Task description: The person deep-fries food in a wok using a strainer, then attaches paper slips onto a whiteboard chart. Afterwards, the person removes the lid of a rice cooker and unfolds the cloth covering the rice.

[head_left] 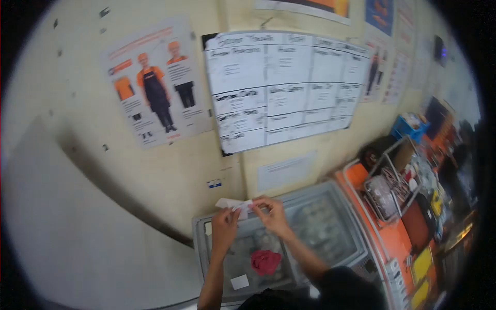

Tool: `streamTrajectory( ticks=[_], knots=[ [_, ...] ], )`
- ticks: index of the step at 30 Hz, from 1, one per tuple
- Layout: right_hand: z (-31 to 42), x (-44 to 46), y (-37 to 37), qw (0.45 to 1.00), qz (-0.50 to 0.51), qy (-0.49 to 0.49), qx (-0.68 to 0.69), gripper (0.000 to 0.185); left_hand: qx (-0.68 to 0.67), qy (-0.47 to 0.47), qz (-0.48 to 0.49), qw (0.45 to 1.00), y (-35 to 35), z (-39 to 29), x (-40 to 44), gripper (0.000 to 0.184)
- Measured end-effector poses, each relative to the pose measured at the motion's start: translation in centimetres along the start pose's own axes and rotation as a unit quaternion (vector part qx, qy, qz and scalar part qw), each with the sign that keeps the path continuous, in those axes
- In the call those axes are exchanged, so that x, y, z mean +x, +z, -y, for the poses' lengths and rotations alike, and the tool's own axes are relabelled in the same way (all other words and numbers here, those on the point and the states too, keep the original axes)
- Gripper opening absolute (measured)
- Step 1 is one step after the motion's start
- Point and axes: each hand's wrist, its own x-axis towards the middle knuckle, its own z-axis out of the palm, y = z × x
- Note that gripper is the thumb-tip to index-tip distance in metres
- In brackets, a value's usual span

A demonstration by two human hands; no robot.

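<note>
A crumpled piece of thin white paper or plastic (227, 203) is stretched between my two hands, above the far edge of a grey chest with a glass top (201, 258). My left hand (226, 223) pinches its left part with closed fingers. At its right part, my right hand (271, 214) grips with thumb and fingertips. Below my hands, a bunched dark pink cloth (265, 262) lies on the glass. Nearer to me, a small white card (239, 281) rests flat on the glass. Round pale shapes show blurred beneath the panes.
A pale panel (93, 232) stands at the left. On the wall hang a whiteboard (289, 93) and a clothing poster (157, 82). To the right, an orange table (395, 232) holds a metal rack (392, 181) with bags, and a power strip (397, 281) runs along its near side.
</note>
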Motion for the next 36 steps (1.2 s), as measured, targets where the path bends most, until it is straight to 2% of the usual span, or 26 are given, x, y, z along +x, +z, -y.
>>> streamTrajectory(
  ticks=[1,2,4,5,6,10,13,15,19,22,24,27,31,36],
  knots=[
    [0.6,1.3,0.1,0.998,-0.010,-0.059,-0.027,0.011,0.014,0.007,0.000,1.000,-0.1,-0.4,1.4,0.019],
    [1.8,2.5,0.4,0.998,-0.002,-0.056,-0.021,0.011,-0.024,-0.019,-0.028,0.999,-0.1,-0.8,2.8,0.019],
    [4.3,5.1,0.8,0.979,-0.083,-0.159,-0.100,0.009,-0.060,-0.046,-0.055,0.996,-0.1,-1.9,5.6,0.019],
    [4.7,6.6,1.0,0.980,-0.079,-0.158,-0.096,0.009,-0.076,-0.026,-0.093,0.992,-0.3,-2.7,7.1,0.019],
    [5.0,8.1,1.2,0.970,-0.104,-0.198,-0.095,0.008,-0.092,-0.005,-0.130,0.987,-0.6,-3.4,8.6,0.020],
    [6.2,14.0,0.8,0.930,-0.174,-0.305,-0.106,0.010,-0.098,-0.012,-0.142,0.985,-0.5,-5.5,13.9,0.022],
    [7.4,17.9,-0.2,0.902,-0.231,-0.343,-0.127,0.010,-0.068,0.040,-0.172,0.982,-0.3,-7.1,18.0,0.022],
    [8.5,19.9,-0.9,0.892,-0.247,-0.355,-0.131,0.010,-0.124,0.105,-0.174,0.971,0.2,-7.4,20.7,0.021],
    [9.7,22.7,-2.4,0.878,-0.287,-0.351,-0.155,0.008,-0.115,0.103,-0.165,0.974,1.0,-9.5,23.8,0.021],
    [9.1,24.0,-2.7,0.892,-0.294,-0.323,-0.114,0.008,-0.054,0.109,-0.183,0.975,1.9,-10.0,24.5,0.020],
    [8.8,24.5,-2.6,0.890,-0.301,-0.326,-0.110,0.008,-0.007,0.154,-0.217,0.964,2.3,-10.4,24.7,0.020],
    [8.7,24.7,-2.4,0.887,-0.307,-0.327,-0.111,0.008,0.038,0.170,-0.237,0.956,2.4,-10.4,24.7,0.020],
    [8.6,24.9,-2.3,0.880,-0.308,-0.340,-0.123,0.008,0.013,0.185,-0.246,0.951,2.7,-9.9,25.1,0.020],
    [8.6,25.1,-2.2,0.873,-0.312,-0.349,-0.138,0.009,0.053,0.155,-0.247,0.955,3.0,-9.8,25.3,0.022]
  ],
)
